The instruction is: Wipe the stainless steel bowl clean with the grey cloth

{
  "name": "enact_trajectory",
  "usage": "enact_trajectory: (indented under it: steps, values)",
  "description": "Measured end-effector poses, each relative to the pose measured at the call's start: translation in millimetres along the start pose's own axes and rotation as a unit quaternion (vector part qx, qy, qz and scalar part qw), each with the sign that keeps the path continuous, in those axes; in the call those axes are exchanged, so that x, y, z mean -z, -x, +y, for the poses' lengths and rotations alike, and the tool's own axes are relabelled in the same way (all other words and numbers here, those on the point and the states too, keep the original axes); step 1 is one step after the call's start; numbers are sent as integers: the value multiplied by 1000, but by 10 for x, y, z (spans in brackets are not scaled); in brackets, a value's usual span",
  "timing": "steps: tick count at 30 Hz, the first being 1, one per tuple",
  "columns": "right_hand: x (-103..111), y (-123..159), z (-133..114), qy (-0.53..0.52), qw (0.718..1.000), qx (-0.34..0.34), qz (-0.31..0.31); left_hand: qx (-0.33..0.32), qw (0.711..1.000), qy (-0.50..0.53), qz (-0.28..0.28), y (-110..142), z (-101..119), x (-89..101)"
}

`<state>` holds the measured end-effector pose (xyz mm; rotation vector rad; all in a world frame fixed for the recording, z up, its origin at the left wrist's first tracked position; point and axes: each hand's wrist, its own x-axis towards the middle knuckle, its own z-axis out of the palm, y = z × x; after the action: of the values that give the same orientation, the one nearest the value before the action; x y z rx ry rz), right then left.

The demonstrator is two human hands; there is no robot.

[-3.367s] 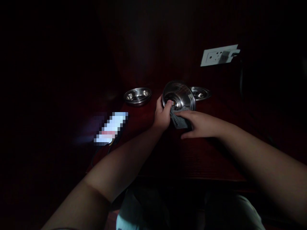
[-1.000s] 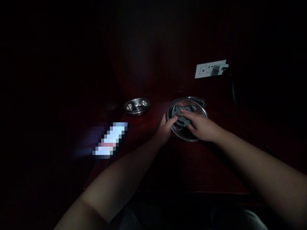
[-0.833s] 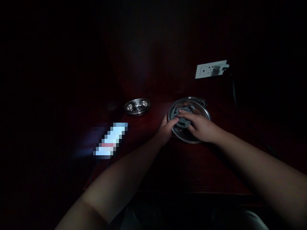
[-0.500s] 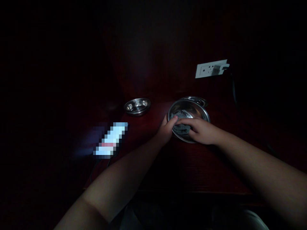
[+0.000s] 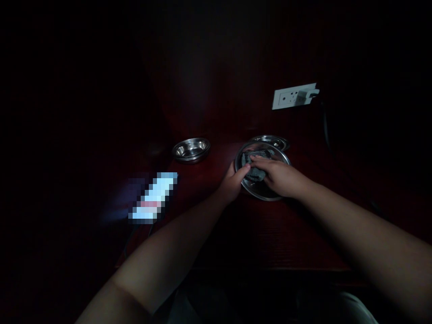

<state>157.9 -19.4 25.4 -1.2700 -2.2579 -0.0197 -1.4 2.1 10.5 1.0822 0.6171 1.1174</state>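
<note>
A shiny metal bowl (image 5: pixel 280 156) is tilted toward me above the dark red table. My left hand (image 5: pixel 233 182) grips its left rim, the thumb over the edge on the inside and the other fingers hidden behind the bowl. Inside the bowl, my right hand (image 5: pixel 281 177) presses a grey-green cloth (image 5: pixel 258 173) against the metal. The cloth is bunched under its fingers, and part of it shows a pale mesh-like pattern.
More metal dishes (image 5: pixel 272 140) lie just behind the bowl. Stacked metal bowls (image 5: pixel 191 150) stand to the left. A lit, blurred-out phone-like screen (image 5: pixel 153 200) is at the front left. A white wall socket (image 5: pixel 293 96) holds a plug with a cable. The table's front edge (image 5: pixel 270 269) runs below my arms.
My right hand has shifted the cloth slightly up inside the bowl, its fingers now more stretched out. The left hand keeps its grip on the rim. The view has moved slightly.
</note>
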Motion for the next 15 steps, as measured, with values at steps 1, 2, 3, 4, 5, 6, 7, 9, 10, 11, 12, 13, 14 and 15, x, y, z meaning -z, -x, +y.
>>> enact_trajectory:
  steps: [1,2,3,4,5,6,7,9,10,11,12,13,14,15]
  values:
    - [3,-2,9,10,1000,-14,-2,2,1000,0,7,4,8,-3]
    - [4,-4,15,19,999,-28,-6,3,1000,0,13,6,14,-4]
    - [4,-6,19,26,999,-40,-9,4,1000,0,17,5,16,-2]
    - [2,-6,23,32,998,-49,-13,5,1000,0,20,2,15,2]
    - [-2,-7,26,37,998,-56,-16,5,1000,-2,22,-3,12,8]
    - [-6,-7,30,40,997,-62,-19,4,1000,-5,24,-10,6,16]
    - [-11,-7,33,42,997,-66,-22,3,1000,-9,27,-17,-1,26]
    - [-17,-7,38,47,996,-72,-30,-4,999,-20,38,-31,-16,45]
    - [-18,-6,39,49,996,-72,-33,-8,999,-25,44,-36,-21,54]
    - [-18,-6,37,50,996,-72,-35,-12,998,-29,48,-38,-24,61]
    - [-16,-6,35,51,996,-70,-35,-15,998,-31,50,-39,-25,65]
    - [-13,-5,31,51,996,-68,-35,-15,998,-32,51,-38,-25,68]
    - [-9,-4,27,51,996,-66,-34,-13,998,-32,52,-37,-23,70]
    - [-6,-3,22,50,996,-64,-33,-9,998,-33,51,-35,-20,70]
